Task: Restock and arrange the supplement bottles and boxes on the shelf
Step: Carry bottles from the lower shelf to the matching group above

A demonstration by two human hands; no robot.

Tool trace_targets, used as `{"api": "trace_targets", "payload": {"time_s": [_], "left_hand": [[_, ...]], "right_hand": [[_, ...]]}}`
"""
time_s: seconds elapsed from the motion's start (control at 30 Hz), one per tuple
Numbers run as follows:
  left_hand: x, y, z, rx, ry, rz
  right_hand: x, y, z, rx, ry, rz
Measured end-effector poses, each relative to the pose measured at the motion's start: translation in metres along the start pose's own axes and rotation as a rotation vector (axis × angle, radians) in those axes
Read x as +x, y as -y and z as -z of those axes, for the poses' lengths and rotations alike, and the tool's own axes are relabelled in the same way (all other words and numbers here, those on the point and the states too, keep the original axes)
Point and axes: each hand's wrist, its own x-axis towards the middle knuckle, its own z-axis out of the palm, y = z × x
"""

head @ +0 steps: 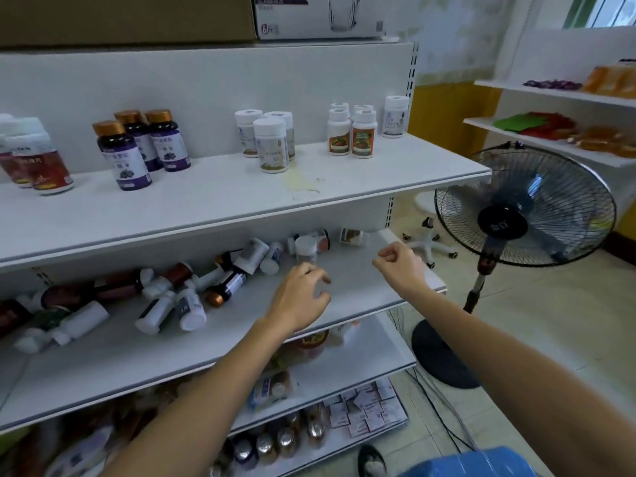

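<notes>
On the upper shelf [220, 201] stand grouped supplement bottles: red-labelled ones [41, 163] at the left, purple-labelled ones with gold caps [137, 149], white ones [272, 142] in the middle, and orange-labelled ones [351, 134] to the right. The middle shelf [351, 280] holds a jumble of fallen bottles [179, 287] and one upright clear bottle [305, 251]. My left hand [303, 297] hovers just in front of that upright bottle, fingers loosely curled, holding nothing. My right hand [401, 266] hangs over the shelf's right end, fingers loosely curled and empty.
A standing fan [523, 208] is close to the shelf's right end, its cable on the floor. Lower shelves hold jars, packets and small boxes [364, 411]. Cartons [316, 15] sit on top of the unit. A side shelf [550, 142] with packets is at the far right.
</notes>
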Motion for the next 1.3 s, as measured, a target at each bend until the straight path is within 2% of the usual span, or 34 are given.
{"api": "trace_targets", "payload": {"time_s": [0.33, 0.43, 0.63, 0.83, 1.0, 1.07, 1.13, 1.3], "left_hand": [[0.041, 0.038, 0.007, 0.000, -0.093, 0.168], [0.072, 0.052, -0.013, -0.004, -0.116, 0.270], [0.130, 0.074, -0.080, -0.232, -0.307, 0.492], [0.154, 0.094, -0.128, -0.277, -0.410, 0.643], [0.168, 0.102, -0.139, -0.329, -0.448, 0.727], [0.169, 0.097, -0.136, -0.379, -0.450, 0.731], [0.167, 0.090, -0.128, -0.453, -0.424, 0.771], [0.155, 0.073, -0.096, -0.775, -0.388, 0.855]], "right_hand": [[0.070, -0.001, -0.039, -0.066, 0.093, -0.018], [0.098, -0.011, -0.050, -0.131, 0.144, 0.027], [0.172, -0.061, -0.064, -0.257, 0.172, 0.157], [0.221, -0.095, -0.097, -0.430, 0.283, 0.172], [0.239, -0.105, -0.109, -0.520, 0.211, 0.230], [0.240, -0.103, -0.106, -0.441, 0.247, 0.190], [0.235, -0.095, -0.099, -0.259, 0.306, 0.149], [0.218, -0.067, -0.081, 0.008, 0.381, 0.120]]}}
